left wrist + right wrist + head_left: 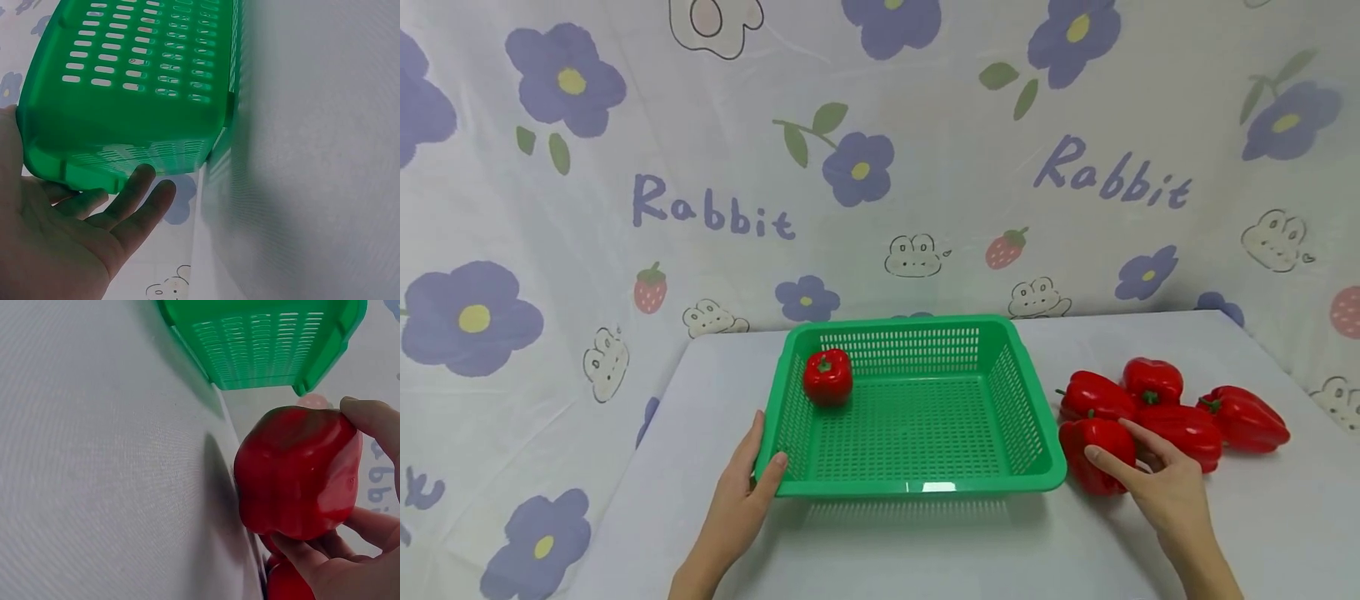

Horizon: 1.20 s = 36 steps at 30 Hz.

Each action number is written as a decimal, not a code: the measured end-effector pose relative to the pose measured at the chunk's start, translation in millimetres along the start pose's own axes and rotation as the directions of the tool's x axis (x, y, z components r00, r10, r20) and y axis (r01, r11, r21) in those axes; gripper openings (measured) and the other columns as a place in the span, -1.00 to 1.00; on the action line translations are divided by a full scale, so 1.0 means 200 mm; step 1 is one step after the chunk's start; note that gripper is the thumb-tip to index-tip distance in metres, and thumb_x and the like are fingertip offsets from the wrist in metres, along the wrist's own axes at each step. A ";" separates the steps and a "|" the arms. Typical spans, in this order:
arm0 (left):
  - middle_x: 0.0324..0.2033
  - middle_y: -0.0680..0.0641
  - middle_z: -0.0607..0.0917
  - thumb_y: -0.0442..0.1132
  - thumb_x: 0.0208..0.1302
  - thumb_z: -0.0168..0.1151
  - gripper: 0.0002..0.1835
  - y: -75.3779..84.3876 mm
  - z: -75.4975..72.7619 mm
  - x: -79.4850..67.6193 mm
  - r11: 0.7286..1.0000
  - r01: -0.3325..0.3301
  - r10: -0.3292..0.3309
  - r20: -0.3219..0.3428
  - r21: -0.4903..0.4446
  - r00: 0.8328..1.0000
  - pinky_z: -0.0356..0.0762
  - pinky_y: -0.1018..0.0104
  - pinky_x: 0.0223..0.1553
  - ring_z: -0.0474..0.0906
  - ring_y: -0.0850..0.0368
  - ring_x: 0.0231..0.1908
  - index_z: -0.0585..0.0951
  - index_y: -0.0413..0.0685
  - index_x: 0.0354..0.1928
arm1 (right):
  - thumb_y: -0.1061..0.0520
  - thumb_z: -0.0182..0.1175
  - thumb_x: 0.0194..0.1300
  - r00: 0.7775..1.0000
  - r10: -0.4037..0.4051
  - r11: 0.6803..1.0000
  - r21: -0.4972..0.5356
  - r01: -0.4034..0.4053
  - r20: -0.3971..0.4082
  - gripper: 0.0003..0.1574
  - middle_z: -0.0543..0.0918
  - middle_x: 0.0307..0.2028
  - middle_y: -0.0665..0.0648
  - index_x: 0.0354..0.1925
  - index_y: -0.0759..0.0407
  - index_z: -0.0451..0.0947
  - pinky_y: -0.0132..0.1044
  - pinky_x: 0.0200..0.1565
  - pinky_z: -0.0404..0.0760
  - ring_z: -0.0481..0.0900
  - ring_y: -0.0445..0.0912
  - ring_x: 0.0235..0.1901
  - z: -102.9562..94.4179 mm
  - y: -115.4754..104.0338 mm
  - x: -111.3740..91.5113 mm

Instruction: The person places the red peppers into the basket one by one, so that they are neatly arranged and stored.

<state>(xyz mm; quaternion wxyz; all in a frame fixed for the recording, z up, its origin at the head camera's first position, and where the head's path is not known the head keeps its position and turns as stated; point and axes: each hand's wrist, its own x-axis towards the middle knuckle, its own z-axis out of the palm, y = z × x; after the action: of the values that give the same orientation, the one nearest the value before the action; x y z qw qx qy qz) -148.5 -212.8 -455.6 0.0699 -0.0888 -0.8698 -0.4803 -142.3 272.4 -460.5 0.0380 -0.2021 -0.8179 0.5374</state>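
My right hand (1172, 492) grips a red bell pepper (1093, 454), thumb on its near side and fingers around the far side. In the right wrist view, this bell pepper (297, 472) shows its lobed end, close over the white table. At the left, my left hand (733, 504) holds the corner of a green plastic basket (917, 486), its thumb over the rim and its fingers along the outside wall. One red bell pepper (827, 379) stands stem up inside the basket, toward the back left.
Several more red bell peppers (1247, 421) lie grouped on the white table (1285, 525), behind and right of my right hand. A curtain (955, 192) printed with flowers and rabbits hangs behind the table's back edge.
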 end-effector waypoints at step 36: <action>0.51 -0.11 0.02 0.05 0.53 -0.02 -0.24 0.01 0.00 0.00 1.000 0.020 -0.020 0.006 -0.020 1.000 0.30 -0.13 0.21 -0.04 -0.09 0.45 -0.07 -0.02 0.57 | -0.33 0.35 0.13 0.989 -0.022 0.995 0.091 0.036 -0.148 0.10 0.30 0.38 0.23 0.49 0.00 0.21 -0.34 -0.12 0.60 0.27 0.18 0.28 0.00 -0.03 -0.02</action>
<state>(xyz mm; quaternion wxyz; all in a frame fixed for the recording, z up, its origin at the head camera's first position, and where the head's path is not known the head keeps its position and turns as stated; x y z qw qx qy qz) -147.2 -212.0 -454.6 0.0619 -0.0821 -0.8659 -0.4896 -139.8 267.8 -455.0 0.1156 -0.2272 -0.7896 0.5582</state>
